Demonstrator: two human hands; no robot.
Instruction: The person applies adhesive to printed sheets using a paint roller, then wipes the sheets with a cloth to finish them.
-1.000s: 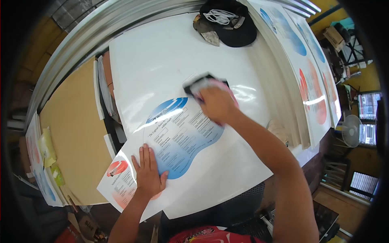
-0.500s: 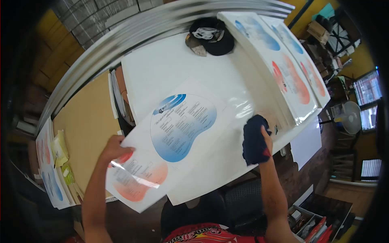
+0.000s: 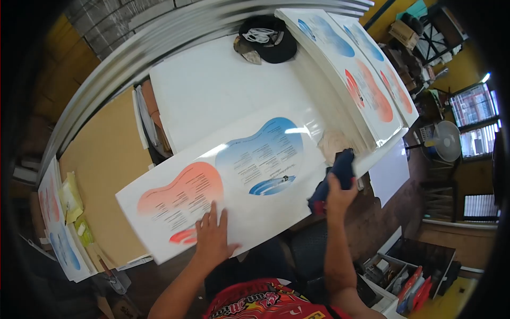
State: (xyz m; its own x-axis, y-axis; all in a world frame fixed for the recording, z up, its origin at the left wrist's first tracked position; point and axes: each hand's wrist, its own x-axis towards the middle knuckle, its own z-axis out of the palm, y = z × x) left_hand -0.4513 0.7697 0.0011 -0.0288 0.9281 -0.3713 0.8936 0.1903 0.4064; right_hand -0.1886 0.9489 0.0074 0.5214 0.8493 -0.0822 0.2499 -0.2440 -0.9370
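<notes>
A glossy sheet [image 3: 130, 204] printed with a red shape and a blue shape lies across the white work surface [image 3: 196, 95]. On its near edge, beside the red shape, my left hand [image 3: 212, 239] rests flat with its fingers spread. My right hand [image 3: 340, 196] grips a dark blue cloth [image 3: 323, 192] at the sheet's right end. A tan, crumpled-looking patch [image 3: 333, 144] shows just beyond the cloth.
A black cap [image 3: 273, 42] sits at the back. Stacked printed sheets [image 3: 366, 106] stand on the right. To the left are a brown board [image 3: 101, 175] and a yellow packet [image 3: 71, 198]. A fan [image 3: 446, 141] and an open drawer [image 3: 398, 276] are farther right.
The printed sheet has turned over in orientation and now lies flatter across the surface. My left hand has let go of its edge and moved right onto it. The cloth has moved slightly left.
</notes>
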